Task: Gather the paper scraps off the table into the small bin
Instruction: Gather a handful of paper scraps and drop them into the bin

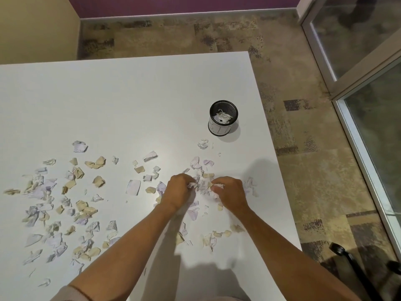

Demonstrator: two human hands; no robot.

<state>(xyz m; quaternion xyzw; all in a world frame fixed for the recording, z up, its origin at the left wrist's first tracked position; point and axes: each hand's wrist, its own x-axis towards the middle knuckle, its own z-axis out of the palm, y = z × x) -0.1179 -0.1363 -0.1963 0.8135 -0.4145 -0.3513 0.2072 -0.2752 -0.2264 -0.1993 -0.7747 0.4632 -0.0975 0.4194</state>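
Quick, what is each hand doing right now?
Left hand: fingers curled round paper scraps on the table.
Right hand: also gripping scraps from the same pile.

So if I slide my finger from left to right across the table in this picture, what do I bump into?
Big spread of paper scraps → left hand → small pile of scraps between the hands → right hand → table's right edge. The small bin sits farther back.

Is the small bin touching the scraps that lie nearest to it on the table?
Apart. The head view shows bare white table between the bin and the nearest scraps in front of it.
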